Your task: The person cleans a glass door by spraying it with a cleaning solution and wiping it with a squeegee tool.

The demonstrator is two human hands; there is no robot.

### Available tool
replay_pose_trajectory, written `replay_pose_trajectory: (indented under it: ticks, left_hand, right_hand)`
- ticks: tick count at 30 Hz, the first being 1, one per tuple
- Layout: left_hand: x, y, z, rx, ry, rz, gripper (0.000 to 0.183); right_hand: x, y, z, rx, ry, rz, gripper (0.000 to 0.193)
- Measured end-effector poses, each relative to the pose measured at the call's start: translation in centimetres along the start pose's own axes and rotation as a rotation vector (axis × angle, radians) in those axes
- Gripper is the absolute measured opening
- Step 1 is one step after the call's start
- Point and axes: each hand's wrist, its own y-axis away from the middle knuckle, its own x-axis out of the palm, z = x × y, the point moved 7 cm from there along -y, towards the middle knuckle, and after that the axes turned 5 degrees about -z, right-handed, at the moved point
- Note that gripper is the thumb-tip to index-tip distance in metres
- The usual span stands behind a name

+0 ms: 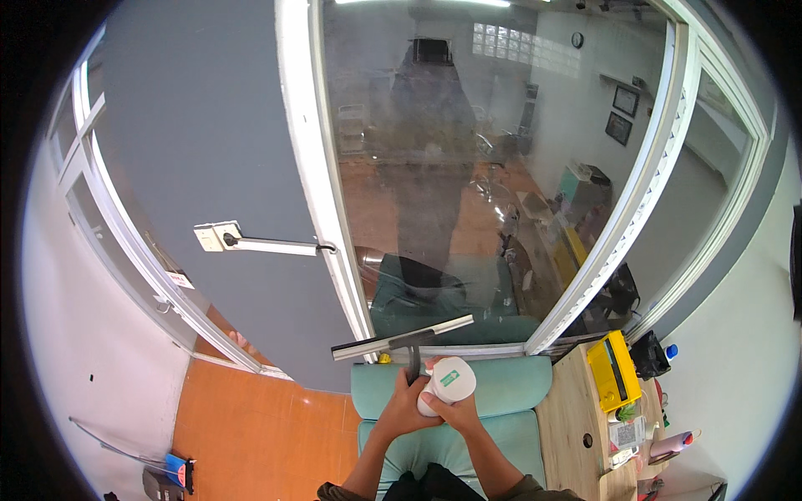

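A window squeegee with a long, pale blade and a dark handle stands up in front of me, its blade tilted up to the right. My left hand is closed round the handle and also rests against a white round container with a green label on top. My right hand grips that container from its right side. Its exact kind is not clear. Beyond the blade rises a large glass pane, hazy and streaked, with reflections on it.
A pale green sofa lies below the window. To the right, a wooden table bears a yellow box, a small plant and a pink bottle. A socket with a cable duct is on the grey wall. Orange floor spreads at left.
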Motion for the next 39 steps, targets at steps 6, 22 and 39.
replay_pose_trajectory:
  ticks: [6,22,39]
  left_hand:
    - [0.4,0.0,-1.4,-0.098,0.050,-0.085,0.083]
    - [2.3,-0.2,-0.2,0.015,0.149,-0.354,0.034]
    - [6.1,3.9,11.6,-0.029,0.342,-0.512,0.030]
  right_hand:
    - [-3.4,1.2,-0.4,0.003,-0.095,-0.082,0.049]
    - [-13.3,3.1,-3.5,0.003,-0.075,-0.130,0.049]
    - [-17.5,4.8,-16.4,-0.102,0.005,-0.160,0.050]
